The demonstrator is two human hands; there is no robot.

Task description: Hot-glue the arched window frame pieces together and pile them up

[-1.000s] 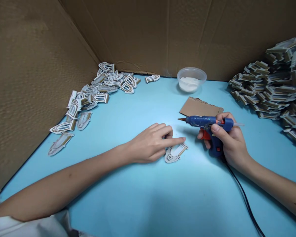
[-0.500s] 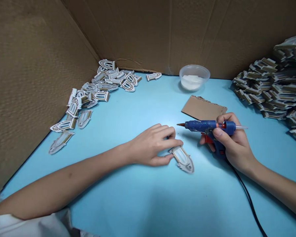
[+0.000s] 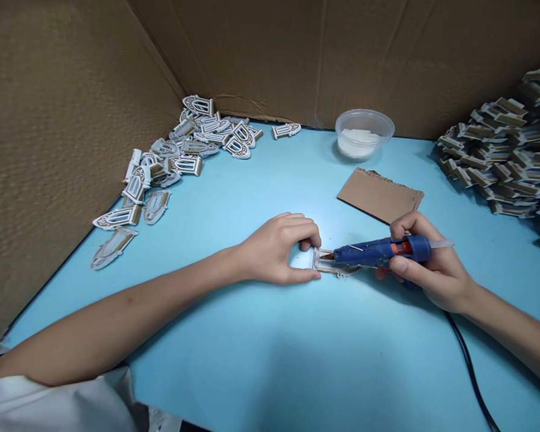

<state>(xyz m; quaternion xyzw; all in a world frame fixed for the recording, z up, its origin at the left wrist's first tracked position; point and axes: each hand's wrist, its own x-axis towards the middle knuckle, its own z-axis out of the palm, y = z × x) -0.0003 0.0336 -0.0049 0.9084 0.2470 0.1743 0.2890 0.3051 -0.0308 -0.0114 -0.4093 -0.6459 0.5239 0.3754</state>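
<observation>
My left hand (image 3: 279, 249) rests on the blue table (image 3: 261, 348), thumb and fingers curved round the left end of a small white-and-brown window-shaped piece (image 3: 328, 264), pinching it flat. My right hand (image 3: 427, 267) grips a blue hot glue gun (image 3: 378, 251) with an orange trigger. The gun lies nearly level, its nozzle touching the piece just right of my left fingertips. Most of the piece is hidden under the gun's barrel.
A scatter of finished window pieces (image 3: 180, 159) lies at the back left. A large stack of parts (image 3: 499, 159) fills the right. A plastic bowl (image 3: 364, 132) and a cardboard scrap (image 3: 380, 195) sit behind. Cardboard walls (image 3: 58, 138) enclose the table. The gun's black cord (image 3: 472, 375) trails right.
My left hand turned the piece round on the table and now pinches its end. My right hand lowered the glue gun leftward until the nozzle met the piece.
</observation>
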